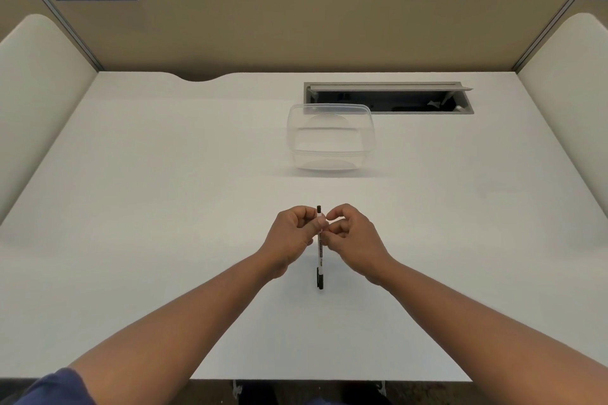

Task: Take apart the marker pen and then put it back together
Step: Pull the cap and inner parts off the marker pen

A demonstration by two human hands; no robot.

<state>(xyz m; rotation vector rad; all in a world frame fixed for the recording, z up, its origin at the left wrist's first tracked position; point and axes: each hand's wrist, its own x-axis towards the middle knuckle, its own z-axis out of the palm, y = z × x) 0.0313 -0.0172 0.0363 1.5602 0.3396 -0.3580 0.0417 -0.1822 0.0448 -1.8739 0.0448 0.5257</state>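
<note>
Closest to the camera, at the near edge of the white desk [164, 207], a dark blue sleeve [56, 386] shows at the lower left, and two bare forearms reach forward toward the middle of the desk.

The left hand [291, 238] and the right hand [353, 237] meet over the slim marker pen with a white printed barrel and black ends [320, 253]. The pen is held lengthwise, pointing from the near edge toward the far edge, above the central part of the desk. Both sets of fingers are narrowed onto the upper part of the barrel: the left thumb and forefinger pinch just under the small black far end, and the right fingers [332, 229] close on the barrel beside them. The black cap with its clip hangs at the near end, seated on the barrel.

The pen looks whole, so the step in hand appears to be the start of taking it apart, or the end of reassembly; which cannot be told. A next move would call for one hand to steady the barrel while the other pulls or twists an end piece straight along the pen's axis.

Farther on, toward the far edge, stands a clear plastic rectangular container [330, 141], and behind it an open grey cable hatch [388, 97] set in the desk.
</note>
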